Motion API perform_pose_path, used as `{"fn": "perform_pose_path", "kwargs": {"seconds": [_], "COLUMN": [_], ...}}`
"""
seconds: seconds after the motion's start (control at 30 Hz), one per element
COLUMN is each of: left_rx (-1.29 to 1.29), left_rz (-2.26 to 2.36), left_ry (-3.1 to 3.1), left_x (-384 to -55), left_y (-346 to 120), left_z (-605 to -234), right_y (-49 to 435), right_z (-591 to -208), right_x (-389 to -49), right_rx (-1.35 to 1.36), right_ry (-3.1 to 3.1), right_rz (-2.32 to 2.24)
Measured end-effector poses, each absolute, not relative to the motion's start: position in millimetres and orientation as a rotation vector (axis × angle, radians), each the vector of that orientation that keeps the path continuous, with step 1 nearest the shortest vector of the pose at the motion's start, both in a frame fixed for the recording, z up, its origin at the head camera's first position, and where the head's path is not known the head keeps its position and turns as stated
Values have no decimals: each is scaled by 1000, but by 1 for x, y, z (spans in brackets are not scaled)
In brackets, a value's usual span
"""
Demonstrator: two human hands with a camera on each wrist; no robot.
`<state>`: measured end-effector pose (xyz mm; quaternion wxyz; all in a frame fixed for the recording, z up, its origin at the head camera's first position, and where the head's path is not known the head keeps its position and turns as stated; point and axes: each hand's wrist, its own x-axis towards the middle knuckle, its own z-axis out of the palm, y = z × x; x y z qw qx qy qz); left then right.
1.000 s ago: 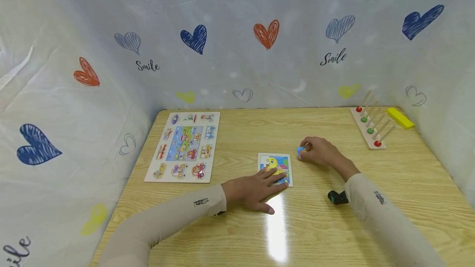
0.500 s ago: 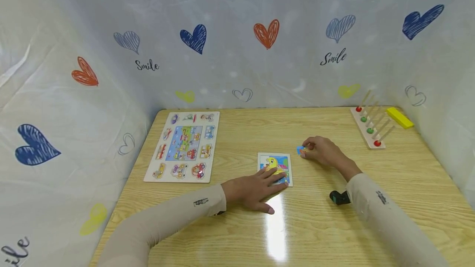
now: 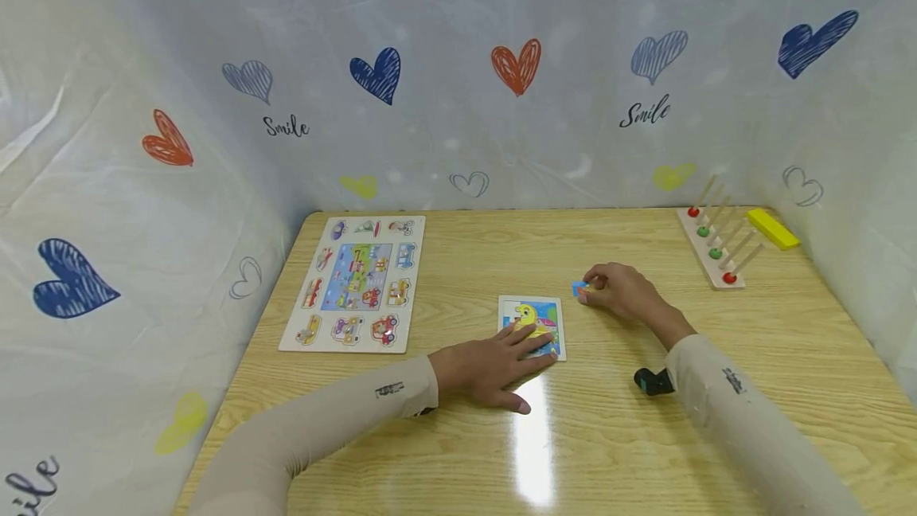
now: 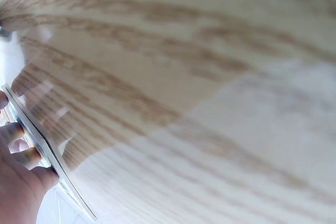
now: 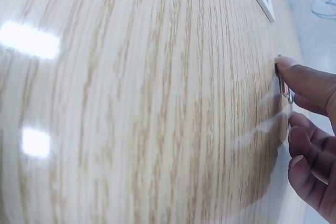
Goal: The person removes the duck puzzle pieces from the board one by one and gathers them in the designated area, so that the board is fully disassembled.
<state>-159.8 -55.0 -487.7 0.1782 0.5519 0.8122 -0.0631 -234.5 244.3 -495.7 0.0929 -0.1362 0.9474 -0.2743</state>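
Observation:
A small square jigsaw puzzle (image 3: 530, 298) with a yellow bird-like figure and a white frame lies flat at mid-table. My left hand (image 3: 493, 370) rests across its lower part with fingers spread, hiding some of the picture. In the left wrist view, those fingers (image 4: 31, 157) lie over the board's edge. To the right of the board, my right hand (image 3: 622, 291) pinches a small blue puzzle piece (image 3: 578, 288) between thumb and fingertips, close to the tabletop. The right wrist view shows this piece (image 5: 281, 80) edge-on, under the thumb.
A large vehicle picture puzzle (image 3: 414, 317) lies at the left. At the back right stand a peg board (image 3: 705, 258) with red and green beads, and a yellow block (image 3: 772, 228). A black camera (image 3: 652, 381) sits under my right wrist. Patterned curtains (image 3: 444, 126) border the table.
My right fingers have shifted slightly on the puzzle piece, and more of its blue face shows. The left hand stays in place on the puzzle.

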Motion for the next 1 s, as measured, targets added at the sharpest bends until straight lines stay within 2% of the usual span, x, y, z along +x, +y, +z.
{"fn": "perform_pose_path", "kwargs": {"seconds": [0.63, 1.0], "left_rx": [1562, 1555], "left_rz": [-177, -165], "left_ry": [2291, 2294], "left_x": [-161, -161], "left_y": [-55, -54], "left_z": [-487, -489], "right_y": [244, 216], "right_z": [-490, -479], "right_x": [-232, -227], "right_rx": [-374, -579], "right_ry": [2822, 2734], "right_rz": [-770, -841]}}
